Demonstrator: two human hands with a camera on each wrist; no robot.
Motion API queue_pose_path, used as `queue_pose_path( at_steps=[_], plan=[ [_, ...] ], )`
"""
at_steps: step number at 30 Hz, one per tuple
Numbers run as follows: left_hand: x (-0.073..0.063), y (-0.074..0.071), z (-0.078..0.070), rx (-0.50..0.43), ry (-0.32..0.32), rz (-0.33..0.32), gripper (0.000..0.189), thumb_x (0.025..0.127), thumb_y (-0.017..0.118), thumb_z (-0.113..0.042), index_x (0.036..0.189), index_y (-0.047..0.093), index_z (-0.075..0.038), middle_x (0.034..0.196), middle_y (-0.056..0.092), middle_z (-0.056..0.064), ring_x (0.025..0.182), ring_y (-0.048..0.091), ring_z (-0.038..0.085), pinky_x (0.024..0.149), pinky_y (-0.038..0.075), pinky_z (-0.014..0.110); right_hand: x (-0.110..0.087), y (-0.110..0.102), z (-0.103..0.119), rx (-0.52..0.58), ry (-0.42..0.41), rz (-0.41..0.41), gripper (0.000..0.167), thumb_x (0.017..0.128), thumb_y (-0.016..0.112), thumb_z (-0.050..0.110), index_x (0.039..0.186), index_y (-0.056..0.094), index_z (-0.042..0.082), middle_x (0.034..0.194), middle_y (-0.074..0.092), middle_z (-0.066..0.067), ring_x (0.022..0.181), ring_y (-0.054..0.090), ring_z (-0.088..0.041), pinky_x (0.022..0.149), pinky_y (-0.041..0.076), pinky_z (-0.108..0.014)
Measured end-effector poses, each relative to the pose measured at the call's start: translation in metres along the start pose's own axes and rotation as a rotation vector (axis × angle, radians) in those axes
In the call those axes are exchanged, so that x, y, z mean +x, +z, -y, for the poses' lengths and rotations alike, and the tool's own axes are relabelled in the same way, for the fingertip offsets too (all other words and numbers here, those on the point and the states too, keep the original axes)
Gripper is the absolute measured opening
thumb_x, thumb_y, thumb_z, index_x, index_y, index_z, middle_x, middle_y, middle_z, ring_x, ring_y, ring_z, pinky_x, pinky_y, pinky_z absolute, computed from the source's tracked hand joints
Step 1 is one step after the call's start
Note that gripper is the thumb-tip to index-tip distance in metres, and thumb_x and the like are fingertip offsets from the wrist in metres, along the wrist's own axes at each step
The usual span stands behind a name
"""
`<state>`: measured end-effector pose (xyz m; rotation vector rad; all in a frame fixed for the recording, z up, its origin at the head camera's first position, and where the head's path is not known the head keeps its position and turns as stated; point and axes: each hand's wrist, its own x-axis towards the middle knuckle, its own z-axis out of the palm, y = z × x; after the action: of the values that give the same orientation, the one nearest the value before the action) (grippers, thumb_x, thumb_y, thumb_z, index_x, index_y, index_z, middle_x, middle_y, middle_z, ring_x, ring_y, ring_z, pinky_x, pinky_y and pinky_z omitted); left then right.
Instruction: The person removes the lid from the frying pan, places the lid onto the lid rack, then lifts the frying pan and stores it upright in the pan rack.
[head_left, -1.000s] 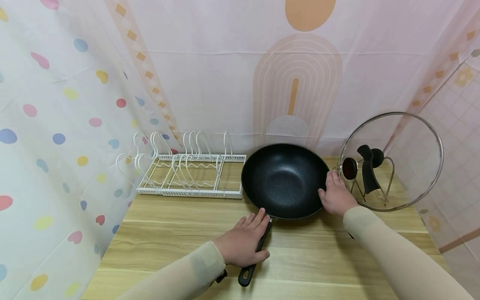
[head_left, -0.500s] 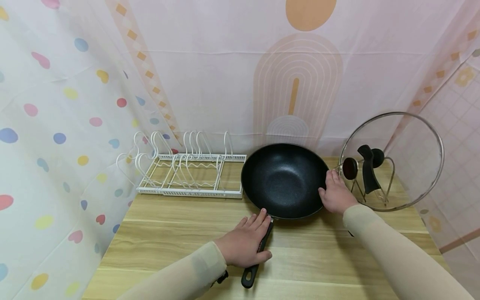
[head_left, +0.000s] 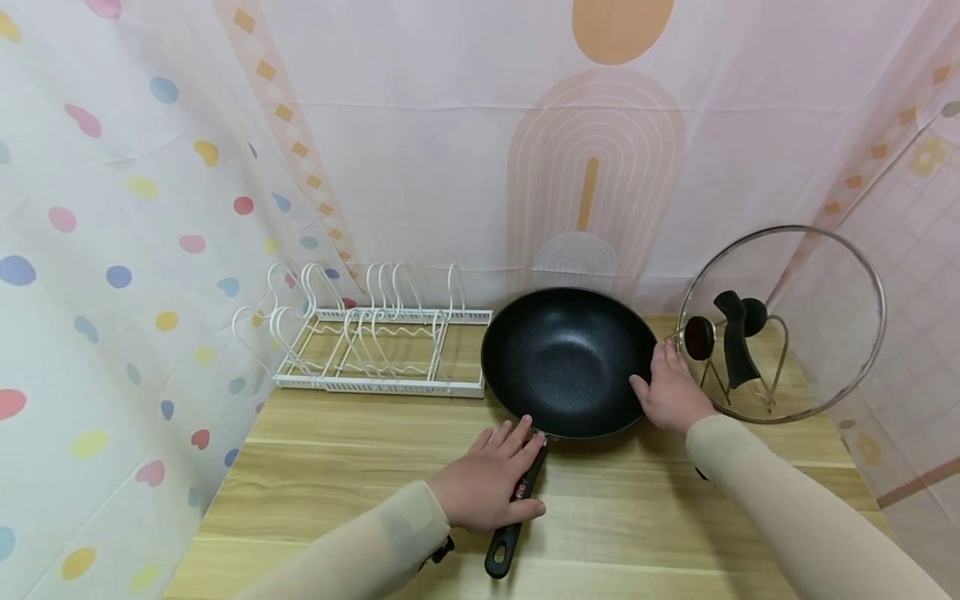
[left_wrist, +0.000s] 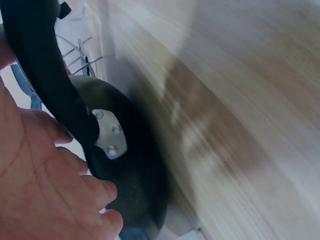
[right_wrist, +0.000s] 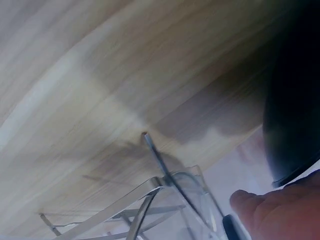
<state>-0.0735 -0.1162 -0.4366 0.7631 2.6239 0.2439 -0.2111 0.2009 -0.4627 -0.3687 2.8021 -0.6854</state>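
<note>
Head view: wok point(head_left: 568, 367) lies beyond left grip point(head_left: 483, 483), loose and wide over handle point(head_left: 511, 533), and left of right grip point(head_left: 671, 393), straight-fingered at its side. Suggest light, even pressure; avoid nudging glass lid point(head_left: 821, 325).

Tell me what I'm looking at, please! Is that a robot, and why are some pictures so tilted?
No robot here, just a person's bare left hand and right hand. The wide picture comes from a camera on the person's head. The tilted ones come from cameras on each wrist.

On the wooden table sit a white wire rack, a black wok and, at the right, a glass lid propped upright by a metal stand.

The left hand rests over the wok's handle; the right touches its rim. Neither seems to grip tightly.
</note>
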Motion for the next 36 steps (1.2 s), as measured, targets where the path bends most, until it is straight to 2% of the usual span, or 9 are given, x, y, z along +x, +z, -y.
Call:
queue_pose_path(
  at_steps=[4,8,20,30,36],
  plan=[
    [0.000,0.000,0.002,-0.014,0.006,-0.010,0.088,0.103,0.052,-0.065,0.170,0.020,-0.018,0.178,0.008,0.015,0.163,0.017,0.040,0.130,0.022,0.059,-0.003,0.004,0.002,0.006,0.016,0.008,0.083,0.113,0.041,0.035,0.160,-0.002,-0.019,0.169,-0.010,-0.040,0.157,-0.002,-0.059,0.127,0.012,-0.068],
    [0.002,0.003,0.002,-0.025,0.013,-0.009,0.088,0.103,0.050,-0.065,0.170,0.019,-0.018,0.178,0.007,0.015,0.163,0.016,0.040,0.130,0.021,0.060,-0.005,0.006,0.002,-0.009,0.013,-0.005,0.081,0.112,0.042,0.032,0.159,0.001,-0.020,0.168,-0.008,-0.041,0.157,-0.001,-0.058,0.127,0.013,-0.067],
    [0.005,0.007,0.000,-0.022,0.005,-0.013,0.089,0.103,0.049,-0.066,0.170,0.017,-0.018,0.178,0.005,0.015,0.163,0.014,0.039,0.131,0.019,0.059,0.000,0.006,-0.002,-0.032,-0.017,-0.022,0.077,0.111,0.041,0.028,0.158,0.005,-0.022,0.168,-0.001,-0.042,0.158,0.000,-0.056,0.128,0.011,-0.066],
    [0.006,0.009,-0.002,-0.024,0.004,-0.020,0.089,0.103,0.046,-0.067,0.171,0.016,-0.017,0.178,0.005,0.016,0.163,0.015,0.038,0.131,0.020,0.058,0.004,0.005,-0.001,-0.028,-0.014,0.002,0.077,0.112,0.039,0.028,0.159,0.003,-0.020,0.168,-0.006,-0.042,0.159,-0.003,-0.055,0.129,0.007,-0.066],
    [0.005,0.009,-0.005,-0.023,0.005,-0.029,0.090,0.103,0.047,-0.067,0.171,0.016,-0.016,0.178,0.007,0.017,0.163,0.017,0.039,0.131,0.020,0.057,0.005,0.003,-0.001,-0.037,-0.015,0.001,0.075,0.112,0.040,0.025,0.159,0.004,-0.021,0.168,-0.004,-0.043,0.158,-0.002,-0.056,0.129,0.008,-0.065]
  ],
)
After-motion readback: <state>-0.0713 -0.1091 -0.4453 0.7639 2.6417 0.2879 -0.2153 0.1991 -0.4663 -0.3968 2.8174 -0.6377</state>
